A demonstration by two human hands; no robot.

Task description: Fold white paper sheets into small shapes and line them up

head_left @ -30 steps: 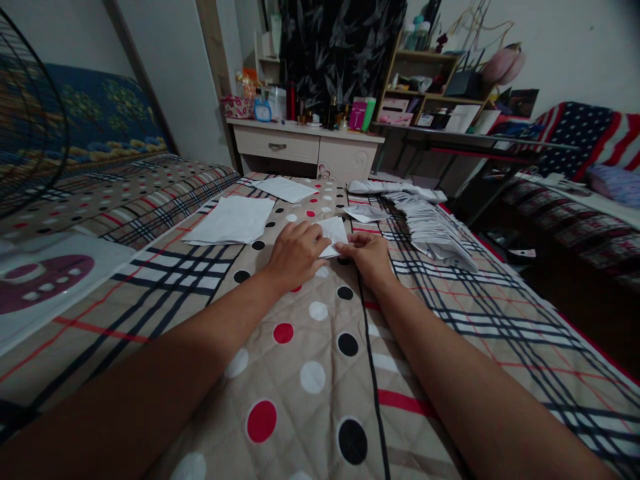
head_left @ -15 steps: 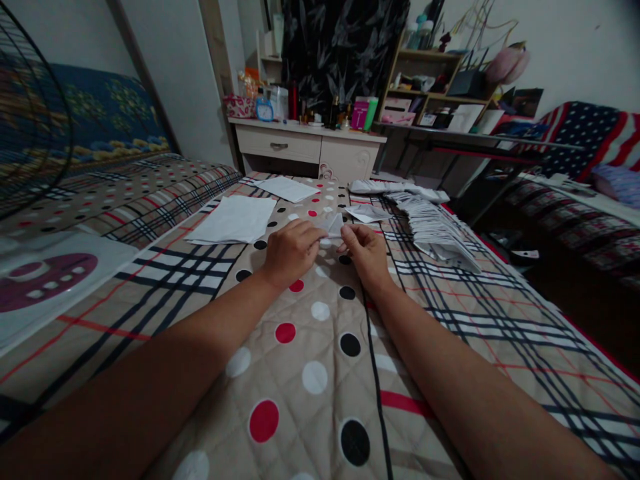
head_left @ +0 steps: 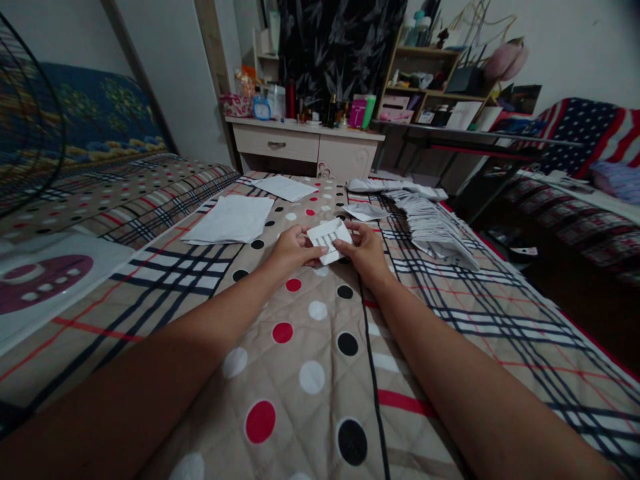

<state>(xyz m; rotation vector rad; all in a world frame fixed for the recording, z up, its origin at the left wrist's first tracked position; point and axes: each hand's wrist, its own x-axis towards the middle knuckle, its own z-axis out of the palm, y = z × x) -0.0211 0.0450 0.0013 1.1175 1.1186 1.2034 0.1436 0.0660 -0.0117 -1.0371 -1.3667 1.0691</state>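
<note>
A small white paper piece [head_left: 326, 237] with a row of dark printed marks is held above the bedspread, its printed face tilted toward me. My left hand [head_left: 294, 248] grips its left edge, thumb across the front. On the other side my right hand [head_left: 367, 248] pinches it, thumb pressed on the lower right of the face. The fingers behind the paper are partly hidden. Beyond my left hand lies a stack of white paper sheets [head_left: 231, 220]. A flat white paper piece [head_left: 367, 212] rests just past my right hand.
Many folded white papers stand in a row [head_left: 433, 230] at the right, with a white bundle [head_left: 395, 188] behind them. More white sheets [head_left: 285, 188] lie farther back. A white bag [head_left: 55, 280] with a purple print is at left, below a fan guard [head_left: 55, 120]. A drawer cabinet [head_left: 277, 143] stands beyond the bedspread.
The paper has been turned so its printed face shows; before, only a thin folded edge and a pointed corner were visible. Both thumbs have come onto its front. The view has shifted slightly.
</note>
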